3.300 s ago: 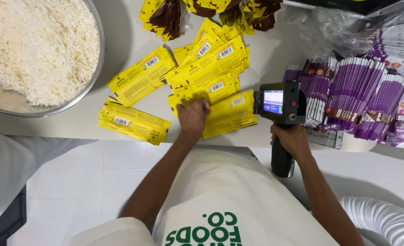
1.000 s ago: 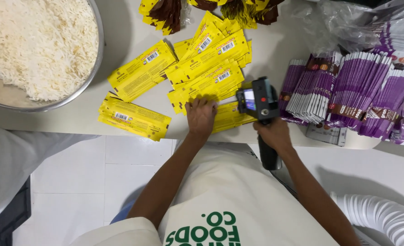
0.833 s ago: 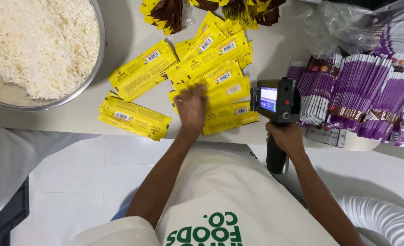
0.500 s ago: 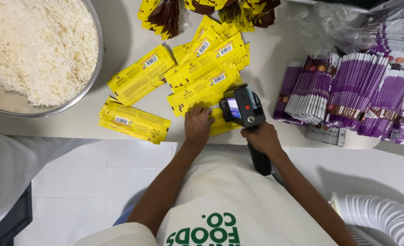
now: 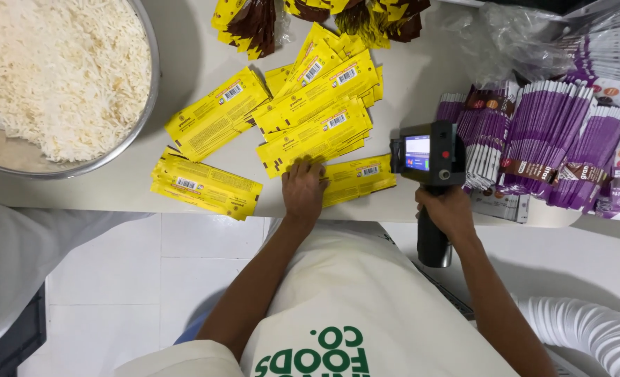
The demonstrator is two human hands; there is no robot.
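My left hand (image 5: 304, 190) presses flat on a yellow pouch (image 5: 357, 180) at the table's front edge, fingers touching the fanned pile of yellow pouches (image 5: 317, 105) just above it. My right hand (image 5: 448, 211) grips the black handle of a handheld printer gun (image 5: 425, 155), whose small lit screen faces me. The gun is held upright to the right of the yellow pouch, apart from it. Two more stacks of yellow pouches (image 5: 205, 185) lie to the left.
A large metal bowl of white rice (image 5: 58, 70) fills the table's left end. Purple pouch bundles (image 5: 554, 146) stand at the right, clear plastic bags (image 5: 512, 42) behind them. Brown-and-yellow pouches (image 5: 254, 21) lie at the far edge. A white ribbed hose (image 5: 589, 335) lies at the lower right.
The printer gun has lifted off the front yellow pouch and swung back to the right. My left hand stays at the pile, now pressing the pouch near the table edge.
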